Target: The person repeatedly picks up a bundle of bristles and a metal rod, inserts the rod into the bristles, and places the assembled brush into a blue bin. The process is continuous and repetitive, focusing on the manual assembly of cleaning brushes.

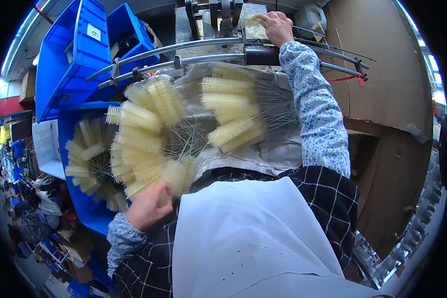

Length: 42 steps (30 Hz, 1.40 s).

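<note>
Right hand is up at the machine, fingers bunched beside a small pale bristly piece; from my remote seat I can't tell if they're actually pinching it. Left hand is down low, fingers curled at the near end of the cream brush pile, but it's blurry, so no call from me on whether it's got one or is just touching.

What bugs me: the wire stems, up and right of the left hand, cross all over each other. Pull one brush and I reckon its neighbours could hook and come along. The second brush bunch, below and left of the right hand, has stems pointing at the right sleeve, so a careless arm drag might scatter it. Cuff's right over the metal rails too, could snag if the arm drops. Blue bin is left of the left hand, so a knocked brush might tip in there. And fingers that close to the machine could get nipped if anything on it moves.
</note>
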Each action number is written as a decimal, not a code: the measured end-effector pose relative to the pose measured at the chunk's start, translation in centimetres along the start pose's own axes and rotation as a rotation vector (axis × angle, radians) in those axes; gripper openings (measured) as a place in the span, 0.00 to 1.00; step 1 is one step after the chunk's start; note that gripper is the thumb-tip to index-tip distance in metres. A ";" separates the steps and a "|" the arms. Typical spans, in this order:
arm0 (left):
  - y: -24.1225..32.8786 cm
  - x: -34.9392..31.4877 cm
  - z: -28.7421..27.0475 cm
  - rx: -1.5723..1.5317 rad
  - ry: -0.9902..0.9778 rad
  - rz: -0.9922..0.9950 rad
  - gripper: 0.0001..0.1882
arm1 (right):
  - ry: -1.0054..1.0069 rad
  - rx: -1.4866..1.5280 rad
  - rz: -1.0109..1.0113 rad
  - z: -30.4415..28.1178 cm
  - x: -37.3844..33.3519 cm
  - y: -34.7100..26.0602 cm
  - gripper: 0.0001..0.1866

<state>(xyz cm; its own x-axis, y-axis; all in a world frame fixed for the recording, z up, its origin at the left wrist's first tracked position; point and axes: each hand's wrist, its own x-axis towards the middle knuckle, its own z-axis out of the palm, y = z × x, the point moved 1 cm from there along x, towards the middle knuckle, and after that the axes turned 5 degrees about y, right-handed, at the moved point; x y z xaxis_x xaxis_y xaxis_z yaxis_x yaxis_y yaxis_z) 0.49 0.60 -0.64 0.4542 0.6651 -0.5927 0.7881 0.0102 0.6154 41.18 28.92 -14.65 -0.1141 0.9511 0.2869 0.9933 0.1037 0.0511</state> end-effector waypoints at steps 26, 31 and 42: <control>5.5 4.5 -9.9 0.392 0.490 0.396 0.19 | -0.642 1.226 0.057 -7.9 -1.3 -1.8 0.16; 8.7 10.9 -10.2 0.109 0.435 0.588 0.15 | -0.847 1.531 0.029 -12.8 -6.0 -5.4 0.18; 11.1 14.7 -8.6 0.189 0.519 0.673 0.11 | -0.883 1.694 0.229 -13.0 -9.6 -6.2 0.25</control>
<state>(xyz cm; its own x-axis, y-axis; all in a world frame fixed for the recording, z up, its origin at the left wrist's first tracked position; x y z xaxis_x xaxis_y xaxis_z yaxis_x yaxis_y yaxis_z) 12.39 16.90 1.92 0.6380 0.7419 0.2061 0.4967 -0.6011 0.6262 35.89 15.32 -5.29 -0.4982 0.7848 -0.3686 0.0272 -0.4107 -0.9114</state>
